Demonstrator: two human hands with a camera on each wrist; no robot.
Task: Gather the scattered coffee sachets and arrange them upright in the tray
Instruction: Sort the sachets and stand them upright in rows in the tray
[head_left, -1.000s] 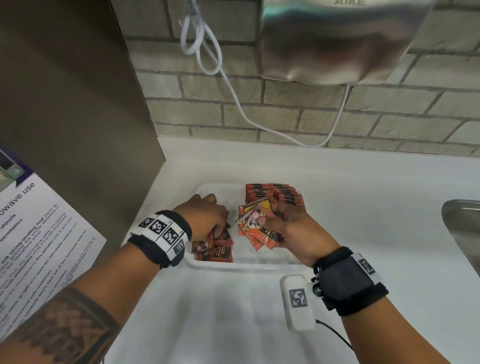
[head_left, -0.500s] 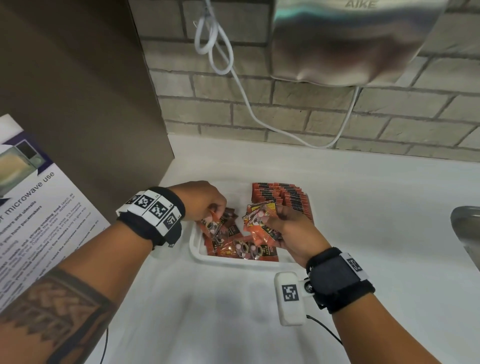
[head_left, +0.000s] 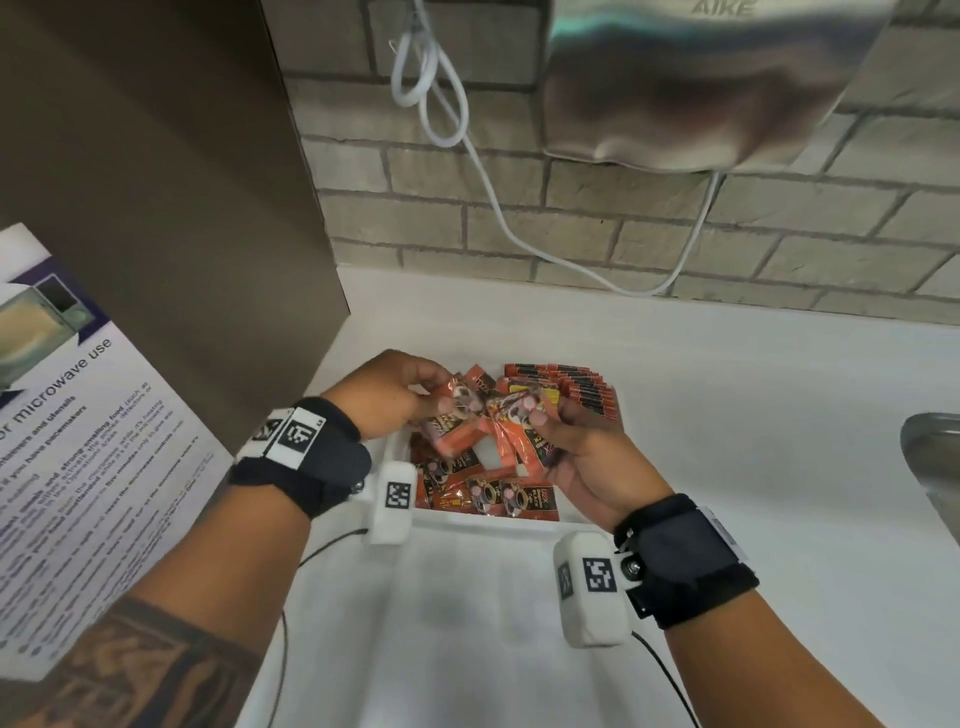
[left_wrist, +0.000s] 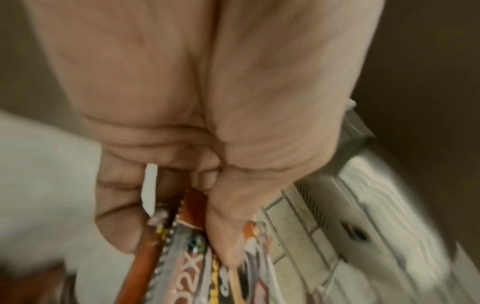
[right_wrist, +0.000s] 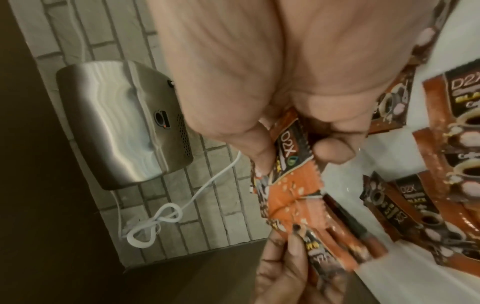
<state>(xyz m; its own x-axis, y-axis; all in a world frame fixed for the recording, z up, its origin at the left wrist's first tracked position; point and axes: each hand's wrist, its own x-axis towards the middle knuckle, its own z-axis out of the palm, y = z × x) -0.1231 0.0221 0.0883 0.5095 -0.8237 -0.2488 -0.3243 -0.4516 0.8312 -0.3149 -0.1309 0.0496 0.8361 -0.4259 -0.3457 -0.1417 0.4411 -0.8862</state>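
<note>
A white tray (head_left: 488, 521) sits on the counter and holds orange and black coffee sachets. A neat upright row of sachets (head_left: 576, 387) stands at its far right. Several loose sachets (head_left: 493, 496) lie flat at its near end. My left hand (head_left: 400, 389) pinches a small bunch of sachets (head_left: 457, 421) above the tray. In the left wrist view the fingers (left_wrist: 122, 222) and thumb close round sachets (left_wrist: 182, 265). My right hand (head_left: 582, 457) grips another bunch (head_left: 519, 415) right beside it. The right wrist view shows that bunch (right_wrist: 288, 164) between thumb and fingers, with the two bunches meeting.
A steel hand dryer (head_left: 691, 83) hangs on the brick wall, with a white cable (head_left: 467, 135) looping down. A brown panel (head_left: 156, 208) with a microwave notice (head_left: 67, 441) stands at left. A metal sink edge (head_left: 935, 457) shows at right.
My left hand has lifted a bunch of sachets out of the tray's near end and brought it up to the bunch in my right hand. The head view has moved closer.
</note>
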